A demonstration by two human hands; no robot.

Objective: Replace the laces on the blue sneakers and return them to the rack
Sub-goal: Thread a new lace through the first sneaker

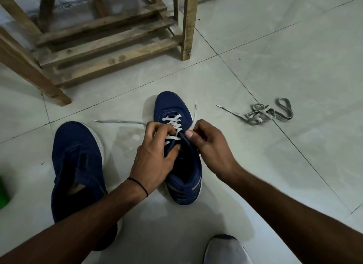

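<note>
The left hand's fingers (157, 129) are curled over the crossed rows of the white lace (174, 126), with the thumb pressed against the tongue's edge, so this hand grips the upper of the half-laced sneaker (170, 104). The right hand's fingers (189, 134) are bunched together, pinching the lace where it leaves the eyelet row on that side. One loose end rises past the knuckles and the other trails flat across the floor (275, 57) to the left. Both the left hand (155, 157) and the right hand (211, 144) are bent down at the wrist. The forearms reach in from the near edge of the view and converge over the shoe's throat, and a thin dark band (137, 183) circles the left wrist. This sneaker stands toe-away on the floor, with several crossings done and the top eyelets apparently still to thread. The second blue sneaker (76, 155) lies just to its left with no lace visible, so it looks untouched. A tangled grey lace (263, 114) lies well apart to the right. The wooden rack (110, 47) stands beyond, and its visible slats hold no shoes. I judge the task under half done: finish and tie this lace, lace the other sneaker, then shelve both.
</note>
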